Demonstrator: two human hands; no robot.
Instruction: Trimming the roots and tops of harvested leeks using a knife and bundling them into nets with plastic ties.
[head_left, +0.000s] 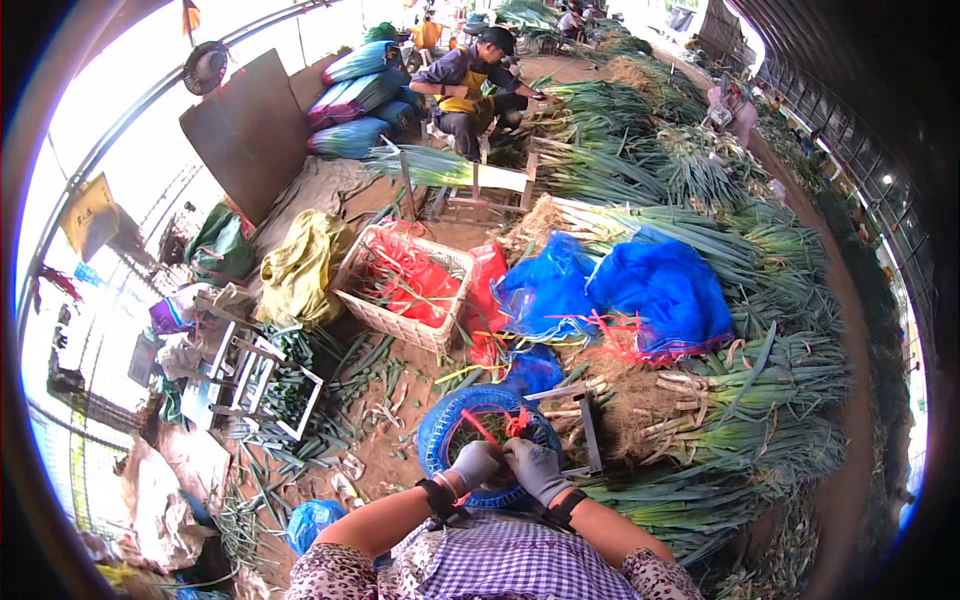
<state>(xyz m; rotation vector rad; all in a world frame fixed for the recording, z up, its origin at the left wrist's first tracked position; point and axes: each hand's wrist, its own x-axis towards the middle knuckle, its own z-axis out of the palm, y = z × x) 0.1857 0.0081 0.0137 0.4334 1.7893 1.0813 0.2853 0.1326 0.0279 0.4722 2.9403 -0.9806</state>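
Both hands wear grey gloves and meet over a blue-wrapped ring seat (436, 442) laced with light cord. My left hand (478, 465) is closed on a red plastic strip (480, 426) that sticks up past the fingers. My right hand (531, 466) pinches red strip material too, its fingertips close to the left ones; a red knotted bunch (517, 423) rises just beyond it. The exact grip between the fingertips is partly hidden. To the right lies a large heap of green onions or leeks (772, 420), roots towards me.
Ahead are a plastic basket (394, 328) of red strips and blue mesh bags (660, 292). A metal frame (589, 431) stands right of the ring. A white frame (262, 375) stands at left among cut leaves. A person (469, 90) crouches farther off.
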